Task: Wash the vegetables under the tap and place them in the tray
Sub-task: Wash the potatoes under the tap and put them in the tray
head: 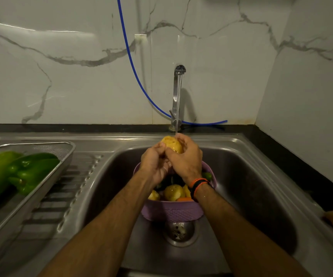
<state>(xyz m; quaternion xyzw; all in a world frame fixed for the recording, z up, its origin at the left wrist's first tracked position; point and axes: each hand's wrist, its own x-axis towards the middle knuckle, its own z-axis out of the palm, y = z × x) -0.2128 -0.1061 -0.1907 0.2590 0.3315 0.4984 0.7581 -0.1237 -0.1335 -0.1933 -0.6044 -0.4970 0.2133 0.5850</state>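
Both forearms reach forward from the near edge over the sink (241, 156) and meet under the tap (178, 92), where a thin stream of water falls onto a yellow potato (171, 144). The left hand (154, 163) cups the potato from the left and below, fingers curled round it; the right hand (185, 156) wraps it from the right, thumb across its near face, a black and orange band (198, 185) on the wrist. Just below the hands a purple basket (171, 212) stands in the sink above the drain, holding more potatoes. On the drainboard at the left, the metal tray (47, 176) holds green peppers (31, 172).
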